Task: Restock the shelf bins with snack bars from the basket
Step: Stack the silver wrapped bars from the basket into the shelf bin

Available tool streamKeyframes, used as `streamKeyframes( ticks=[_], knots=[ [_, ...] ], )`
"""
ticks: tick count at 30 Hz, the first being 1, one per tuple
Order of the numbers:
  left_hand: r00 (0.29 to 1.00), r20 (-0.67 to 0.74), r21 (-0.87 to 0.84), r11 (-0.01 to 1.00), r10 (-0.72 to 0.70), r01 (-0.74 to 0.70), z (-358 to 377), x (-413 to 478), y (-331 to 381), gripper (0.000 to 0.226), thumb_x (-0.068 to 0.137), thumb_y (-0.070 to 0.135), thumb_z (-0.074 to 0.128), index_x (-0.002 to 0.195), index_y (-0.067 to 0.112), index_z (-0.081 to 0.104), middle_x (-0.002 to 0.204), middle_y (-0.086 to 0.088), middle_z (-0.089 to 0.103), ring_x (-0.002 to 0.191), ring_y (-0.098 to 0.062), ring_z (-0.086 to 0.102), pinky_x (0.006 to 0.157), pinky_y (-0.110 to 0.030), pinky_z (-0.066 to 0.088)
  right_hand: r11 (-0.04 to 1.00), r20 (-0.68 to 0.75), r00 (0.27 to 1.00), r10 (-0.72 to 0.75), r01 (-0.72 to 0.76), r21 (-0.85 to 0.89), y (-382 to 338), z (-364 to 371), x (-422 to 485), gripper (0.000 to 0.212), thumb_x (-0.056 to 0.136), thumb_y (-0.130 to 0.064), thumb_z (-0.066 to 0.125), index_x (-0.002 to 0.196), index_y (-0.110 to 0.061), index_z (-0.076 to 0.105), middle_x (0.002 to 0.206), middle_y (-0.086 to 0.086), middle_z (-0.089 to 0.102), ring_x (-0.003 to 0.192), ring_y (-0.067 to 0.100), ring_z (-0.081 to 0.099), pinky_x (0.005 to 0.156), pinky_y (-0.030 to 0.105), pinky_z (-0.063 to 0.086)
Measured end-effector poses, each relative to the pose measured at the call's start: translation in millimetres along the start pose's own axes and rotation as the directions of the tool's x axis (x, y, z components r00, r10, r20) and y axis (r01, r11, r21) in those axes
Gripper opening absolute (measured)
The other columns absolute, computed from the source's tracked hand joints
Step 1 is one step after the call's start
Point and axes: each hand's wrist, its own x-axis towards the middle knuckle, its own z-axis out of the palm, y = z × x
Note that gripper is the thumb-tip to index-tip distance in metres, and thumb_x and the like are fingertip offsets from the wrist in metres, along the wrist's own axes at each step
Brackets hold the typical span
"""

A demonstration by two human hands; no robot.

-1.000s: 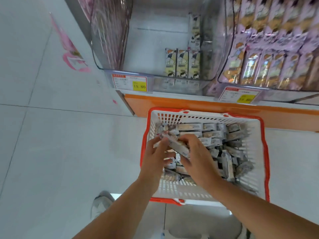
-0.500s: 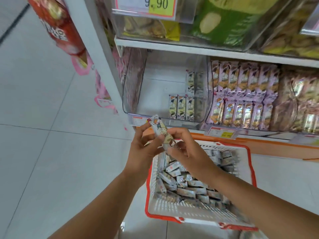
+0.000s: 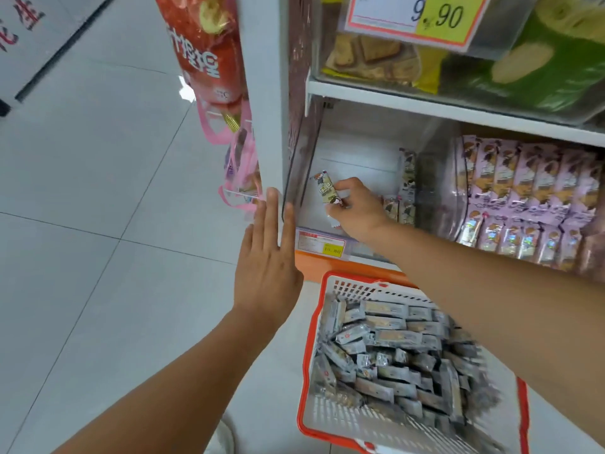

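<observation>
My right hand [image 3: 355,209] grips a cream and brown snack bar [image 3: 326,189] and holds it inside the clear shelf bin [image 3: 294,178], which is nearly bare. A few bars of the same kind [image 3: 401,208] stand at the bin's right side. My left hand [image 3: 270,257] is flat with straight fingers and holds nothing; its fingertips are at the bin's left front corner. Below, the white basket with a red rim [image 3: 307,355] stands on the floor, filled with several grey-wrapped snack bars [image 3: 389,352].
The bin to the right holds rows of pink-wrapped bars [image 3: 523,198]. A price tag [image 3: 320,244] sits on the bin's front lip. The shelf above carries bins of biscuits [image 3: 370,60] with a 9.90 label [image 3: 415,18]. Red snack bags [image 3: 203,50] hang on the shelf end. Tiled floor [image 3: 82,224] lies left.
Both hands rose from the basket with a bar. My right hand then carried it into the bin, while my left hand let go and opened flat beside the bin's corner.
</observation>
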Motion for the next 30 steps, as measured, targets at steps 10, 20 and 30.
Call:
streamKeyframes(
  ticks=[10, 20, 30],
  knots=[
    [0.994, -0.051, 0.113, 0.989, 0.097, -0.091, 24, 2, -27, 0.069, 0.091, 0.014, 0.029, 0.155, 0.009, 0.004, 0.159, -0.02, -0.011, 0.148, -0.036, -0.008, 0.121, -0.047, 0.011, 0.972, 0.077, 0.987, 0.138, -0.12, -0.203, 4, 23, 38, 0.037, 0.087, -0.011, 0.065, 0.122, -0.006, 0.058, 0.116, 0.019, 0.063, 0.106, 0.034, 0.061, 0.092, 0.044, 0.052],
    [0.995, 0.006, 0.16, 0.982, 0.103, -0.102, 26, 3, -26, 0.089, 0.079, 0.007, 0.051, 0.155, 0.008, 0.004, 0.159, -0.022, -0.011, 0.148, -0.036, -0.008, 0.12, -0.047, 0.015, 0.981, 0.276, 0.953, 0.124, -0.076, -0.179, -5, 19, 24, 0.029, 0.095, 0.0, 0.046, 0.118, 0.011, 0.06, 0.119, 0.03, 0.061, 0.113, 0.041, 0.058, 0.1, 0.048, 0.046],
    [0.993, -0.045, 0.068, 0.992, 0.105, -0.102, 30, -19, -11, 0.094, 0.071, 0.006, 0.061, 0.153, 0.003, 0.015, 0.16, -0.023, 0.007, 0.148, -0.038, 0.009, 0.118, -0.047, 0.022, 0.794, -0.14, 0.783, -0.606, 0.605, -0.052, 15, -4, -65, 0.026, 0.094, -0.008, 0.046, 0.114, -0.009, 0.063, 0.094, -0.006, 0.062, 0.084, 0.009, 0.061, 0.075, 0.021, 0.05]
  ],
)
